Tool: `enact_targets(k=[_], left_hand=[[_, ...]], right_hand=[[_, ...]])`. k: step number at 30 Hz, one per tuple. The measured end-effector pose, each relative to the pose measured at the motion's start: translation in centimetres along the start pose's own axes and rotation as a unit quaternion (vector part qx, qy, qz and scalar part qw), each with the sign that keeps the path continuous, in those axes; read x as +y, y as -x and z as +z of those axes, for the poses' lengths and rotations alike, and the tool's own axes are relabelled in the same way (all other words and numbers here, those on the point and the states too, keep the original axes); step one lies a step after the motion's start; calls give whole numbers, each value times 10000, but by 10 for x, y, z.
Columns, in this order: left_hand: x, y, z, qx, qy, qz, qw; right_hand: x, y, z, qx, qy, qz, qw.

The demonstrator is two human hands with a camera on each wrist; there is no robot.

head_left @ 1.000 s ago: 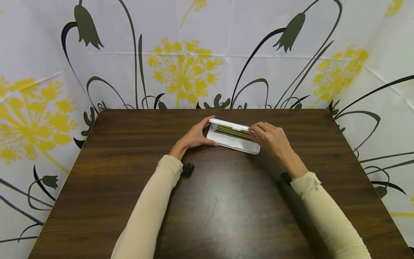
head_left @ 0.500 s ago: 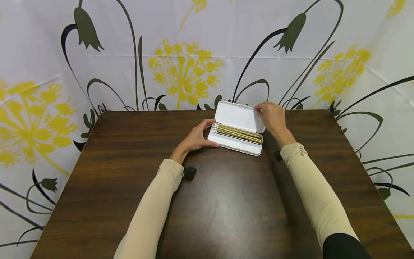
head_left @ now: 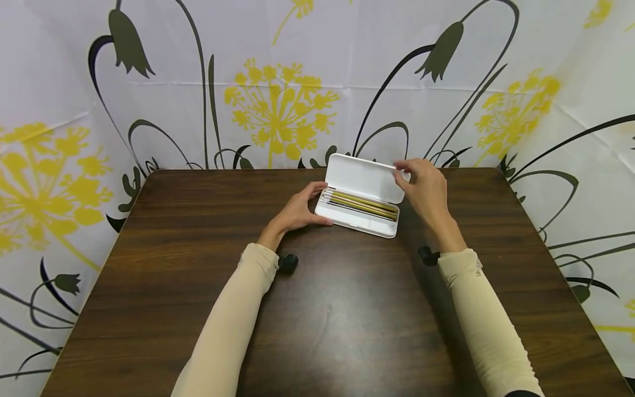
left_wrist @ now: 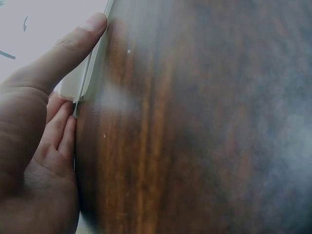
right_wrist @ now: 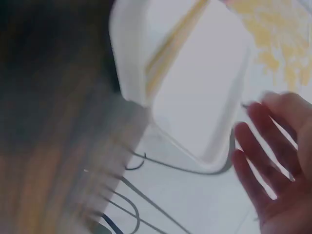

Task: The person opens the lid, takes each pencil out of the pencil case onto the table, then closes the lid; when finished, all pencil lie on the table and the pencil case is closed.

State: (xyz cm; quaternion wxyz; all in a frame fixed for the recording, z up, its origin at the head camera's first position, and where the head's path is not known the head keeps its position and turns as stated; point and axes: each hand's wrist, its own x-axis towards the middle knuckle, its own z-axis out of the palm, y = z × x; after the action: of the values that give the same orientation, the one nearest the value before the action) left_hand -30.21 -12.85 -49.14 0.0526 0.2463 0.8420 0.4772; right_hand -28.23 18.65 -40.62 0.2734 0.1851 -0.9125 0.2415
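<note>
One left hand (head_left: pixel 296 210) grips the nine-o'clock end of a white case (head_left: pixel 366 223) at the table's (head_left: pixel 337 309) twelve-o'clock side, while the right hand (head_left: pixel 424 186), fingers loosely extended, is at the raised lid's (head_left: pixel 364 178) two-o'clock corner, opening seemingly near completion, the next move calling for steadiness.

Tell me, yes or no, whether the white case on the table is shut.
No, the lid stands raised along the far side, and slim yellow sticks show inside the case.

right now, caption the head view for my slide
Left hand holds an open white rectangular case of slim yellow sticks; right hand near its raised lid.
</note>
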Motion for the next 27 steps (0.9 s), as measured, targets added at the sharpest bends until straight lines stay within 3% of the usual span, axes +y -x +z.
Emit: enact_targets(k=[5, 7, 18, 27], left_hand=[[-4, 3, -3, 2, -67, -102, 9999], [-5, 4, -2, -10, -94, -136, 9999], [-6, 4, 3, -63, -99, -55, 9999], [0, -1, 2, -73, -105, -72, 9999]], right_hand=[[-18, 21, 6, -1363, 66, -159, 9905], [-19, 27, 14, -1664, 108, -99, 9859], [-15, 32, 32, -2295, 424, 149, 9723], [-11, 26, 35, -2280, 633, 23, 9716]])
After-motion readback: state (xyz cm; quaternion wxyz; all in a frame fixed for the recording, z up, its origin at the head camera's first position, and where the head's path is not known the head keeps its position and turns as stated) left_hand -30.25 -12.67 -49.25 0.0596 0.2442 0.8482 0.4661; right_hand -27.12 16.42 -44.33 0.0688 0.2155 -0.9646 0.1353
